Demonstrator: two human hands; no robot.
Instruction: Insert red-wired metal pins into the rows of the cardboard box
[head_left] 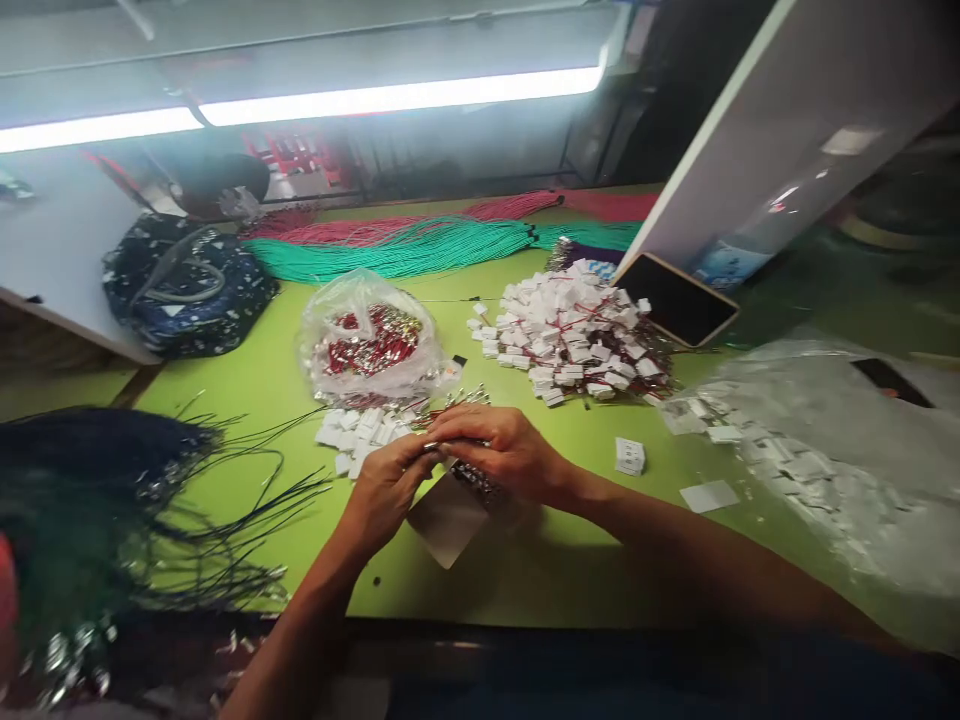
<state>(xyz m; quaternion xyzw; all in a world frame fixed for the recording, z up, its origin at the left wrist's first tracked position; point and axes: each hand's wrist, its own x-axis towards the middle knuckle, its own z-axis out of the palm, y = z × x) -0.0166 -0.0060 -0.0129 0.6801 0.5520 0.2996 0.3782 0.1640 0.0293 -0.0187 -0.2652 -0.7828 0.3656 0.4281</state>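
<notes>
Near the middle of the flat lime-green surface (525, 585), left hand (386, 490) and right hand (499, 450) fingertip to fingertip, each grip narrow and pinched on one small shiny metal piece (431, 447) held just above the surface. Under the right palm, a dark bristly bundle of silver-tipped cord ends (478, 482); beneath both hands, a smooth pale card (448, 525) lying flat. Just beyond the fingers, a loose scatter of small white rectangular tags (358, 430). Farther off, a crinkled clear plastic bag (371, 345) bulging with red and glinting silver bits, and to its right a heaped mound of white tags tied with red thread (574, 340). Along the far edge, long ribbed hanks of teal cord (405, 250) and red cord (420, 228). At near left, thin black cords (225, 500) fanned out in wiry loops. At right, a filmy plastic sheet (825, 450) over more white tags.
</notes>
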